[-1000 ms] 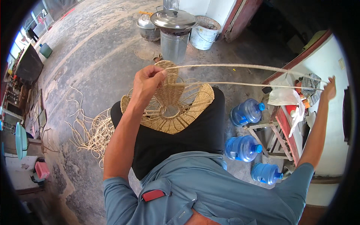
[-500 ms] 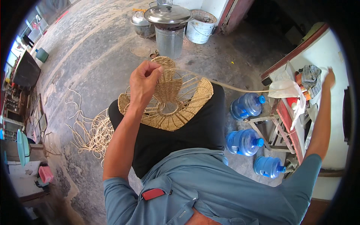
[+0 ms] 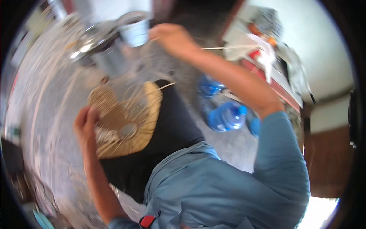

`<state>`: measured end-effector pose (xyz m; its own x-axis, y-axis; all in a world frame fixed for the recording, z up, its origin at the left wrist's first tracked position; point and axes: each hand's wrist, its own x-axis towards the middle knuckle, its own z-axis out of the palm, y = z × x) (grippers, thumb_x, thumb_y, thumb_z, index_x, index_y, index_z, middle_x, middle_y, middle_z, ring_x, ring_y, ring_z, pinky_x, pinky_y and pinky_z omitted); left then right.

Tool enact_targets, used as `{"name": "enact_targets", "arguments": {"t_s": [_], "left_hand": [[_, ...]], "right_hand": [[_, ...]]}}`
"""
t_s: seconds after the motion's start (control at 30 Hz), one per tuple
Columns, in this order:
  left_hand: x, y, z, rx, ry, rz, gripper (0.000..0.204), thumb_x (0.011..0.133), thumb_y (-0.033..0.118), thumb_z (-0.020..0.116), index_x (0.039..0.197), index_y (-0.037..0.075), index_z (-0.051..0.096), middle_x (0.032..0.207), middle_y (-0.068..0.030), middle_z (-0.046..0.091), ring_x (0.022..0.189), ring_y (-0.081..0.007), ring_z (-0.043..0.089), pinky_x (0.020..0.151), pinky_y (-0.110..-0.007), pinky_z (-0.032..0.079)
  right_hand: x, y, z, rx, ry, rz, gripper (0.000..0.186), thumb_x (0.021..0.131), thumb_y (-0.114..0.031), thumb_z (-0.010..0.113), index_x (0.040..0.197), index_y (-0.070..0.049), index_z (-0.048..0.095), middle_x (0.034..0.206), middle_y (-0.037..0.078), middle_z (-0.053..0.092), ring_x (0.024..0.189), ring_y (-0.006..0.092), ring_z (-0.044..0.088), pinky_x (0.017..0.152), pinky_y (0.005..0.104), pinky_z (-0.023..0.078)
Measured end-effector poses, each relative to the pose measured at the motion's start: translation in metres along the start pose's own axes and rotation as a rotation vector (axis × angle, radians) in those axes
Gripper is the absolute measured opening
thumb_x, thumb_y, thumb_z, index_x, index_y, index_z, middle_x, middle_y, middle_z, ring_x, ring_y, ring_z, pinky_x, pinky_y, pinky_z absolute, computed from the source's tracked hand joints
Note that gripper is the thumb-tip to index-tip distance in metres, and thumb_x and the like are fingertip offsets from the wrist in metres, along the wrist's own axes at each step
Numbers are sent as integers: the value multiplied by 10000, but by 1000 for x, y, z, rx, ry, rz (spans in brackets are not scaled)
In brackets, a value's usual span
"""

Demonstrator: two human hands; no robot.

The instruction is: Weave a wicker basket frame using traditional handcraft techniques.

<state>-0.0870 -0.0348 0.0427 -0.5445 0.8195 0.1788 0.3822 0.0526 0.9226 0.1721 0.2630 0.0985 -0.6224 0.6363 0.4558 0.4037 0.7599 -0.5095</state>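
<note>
A tan woven straw piece [image 3: 150, 131], with a fan-like body, a ring near its middle and a raised rounded panel [image 3: 103, 98], rests on my lap. At its left edge my left hand [image 3: 85, 121] is closed, fingers pinched together. Blur hides what they hold. My right hand [image 3: 171, 37] is raised beyond the piece, with its fingers closed on a thin pale cord that loops faintly back toward the weaving. Another stretch of pale cord [image 3: 228, 47] shows past my right forearm, by a white plastic bag [image 3: 265, 53].
Blue water jugs [image 3: 228, 116] stand on the floor to my right, below a red-edged table [image 3: 263, 74] heaped with bags and cloth. Ahead are a metal bin [image 3: 110, 61], a shiny lid [image 3: 95, 38] and a white bucket [image 3: 134, 32].
My right hand has swung from far right to the centre front. The view has turned right, so my lap and the weaving sit further left. My left hand has come down to the weaving's edge.
</note>
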Motion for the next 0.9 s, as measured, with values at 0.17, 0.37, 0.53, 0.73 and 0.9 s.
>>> {"name": "enact_targets", "arguments": {"t_s": [0.17,0.37,0.53,0.73,0.9], "left_hand": [[0,5,9,-38,-14,4,281,1043,240,653,887,10,695,797,2,643,765,-92,549,726,-277,447],[2,13,7,19,-87,-16,314,1055,272,633,879,14,669,799,-1,635,777,-99,547,746,-290,444],[0,3,-8,-78,-129,-72,316,1052,285,617,891,22,683,831,19,624,826,-105,545,781,-279,430],[12,-4,-10,-377,-333,-350,312,1055,332,633,945,70,762,886,5,691,860,-135,588,826,-317,442],[13,-7,-9,-554,-328,-411,288,1043,305,661,980,44,765,904,-15,715,848,-132,614,811,-305,452]], "right_hand": [[-20,-41,38,412,60,164,330,1004,-382,623,991,-85,767,986,144,762,948,300,727,858,442,552],[-69,-8,115,504,38,374,289,983,-359,636,974,-96,756,948,160,753,917,346,721,833,466,546],[-93,6,124,-79,-15,242,61,934,-155,691,968,-136,738,1029,126,735,927,373,719,832,506,555],[-92,-90,89,305,229,-161,138,897,-226,791,939,-116,720,938,86,690,909,310,684,831,438,538],[-102,-148,111,193,187,-353,184,880,-242,814,917,-112,690,910,55,630,894,274,640,789,411,494]]}}
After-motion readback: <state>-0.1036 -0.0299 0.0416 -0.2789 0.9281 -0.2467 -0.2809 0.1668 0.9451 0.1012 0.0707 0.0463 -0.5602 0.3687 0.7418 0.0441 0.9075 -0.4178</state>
